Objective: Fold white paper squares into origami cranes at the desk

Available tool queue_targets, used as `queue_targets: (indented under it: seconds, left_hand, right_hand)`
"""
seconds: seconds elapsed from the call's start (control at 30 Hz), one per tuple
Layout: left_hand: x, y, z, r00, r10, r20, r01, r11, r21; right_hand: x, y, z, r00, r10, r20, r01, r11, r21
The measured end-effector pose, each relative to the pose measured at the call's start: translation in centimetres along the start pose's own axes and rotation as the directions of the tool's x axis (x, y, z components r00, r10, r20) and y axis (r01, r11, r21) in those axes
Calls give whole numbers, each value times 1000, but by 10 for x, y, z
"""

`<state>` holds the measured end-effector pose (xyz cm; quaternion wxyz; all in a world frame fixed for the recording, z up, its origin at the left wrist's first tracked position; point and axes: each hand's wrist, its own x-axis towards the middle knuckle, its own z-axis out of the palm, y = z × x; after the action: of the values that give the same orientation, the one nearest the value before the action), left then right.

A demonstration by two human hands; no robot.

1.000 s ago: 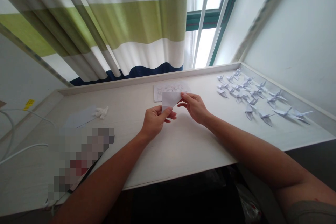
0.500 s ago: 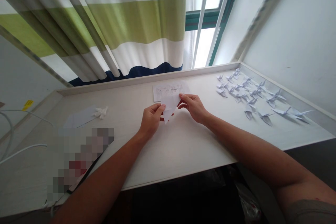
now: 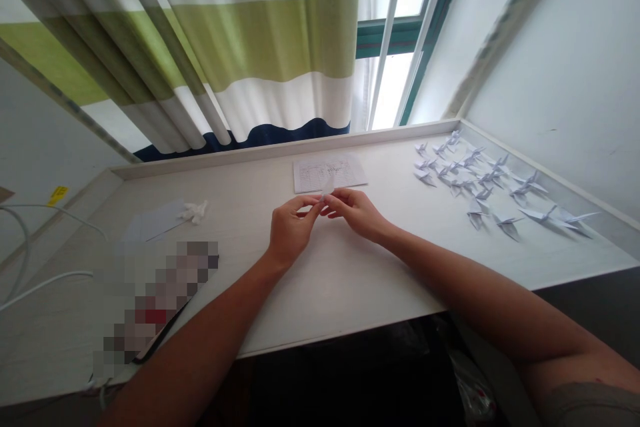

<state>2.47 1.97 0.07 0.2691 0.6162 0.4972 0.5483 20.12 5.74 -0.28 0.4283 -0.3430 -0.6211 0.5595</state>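
The left hand (image 3: 291, 229) and right hand (image 3: 361, 213) meet above the middle of the desk (image 3: 320, 300), the grip of each pinching a small white paper (image 3: 329, 184) that sticks up between them, partly hidden. Just beyond lies a printed sheet (image 3: 307, 175). Paper birds (image 3: 491, 176) cluster at the right; a crumpled tissue (image 3: 194, 212) sits at the left beside plain sheets (image 3: 153, 221).
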Motion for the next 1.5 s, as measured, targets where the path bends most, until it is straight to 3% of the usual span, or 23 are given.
queue_targets:
  seconds: [0.13,0.3,0.63,0.8,1.0,1.17,1.33,1.5]
  left_hand:
    - [-2,-2,1,992,105,72,-110,992,59]
    - [0,-3,-4,976,204,75,-209,975,78]
    - [3,1,-11,982,187,37,-188,981,38]
    - [4,-5,-7,995,104,-4,-104,984,-148]
    - [8,-6,-3,988,-130,-85,104,959,-264]
    - [10,-1,-3,948,-316,31,302,866,-399]
    - [8,5,-3,923,-362,133,383,820,-426]
    - [6,9,-1,908,-394,144,414,787,-456]
  right_hand:
    - [3,1,-4,997,70,-13,-68,990,125]
    - [3,1,-10,994,22,111,-52,960,275]
    - [1,-8,-17,966,-51,253,-13,970,243]
    - [2,-7,-21,964,-70,256,7,971,238]
    - [5,-3,-21,997,12,78,-29,975,220]
    - [5,-7,-20,998,47,-42,-36,971,237]
    - [3,-11,-20,997,72,2,-71,976,206]
    - [5,-11,-21,994,112,-10,-109,982,155]
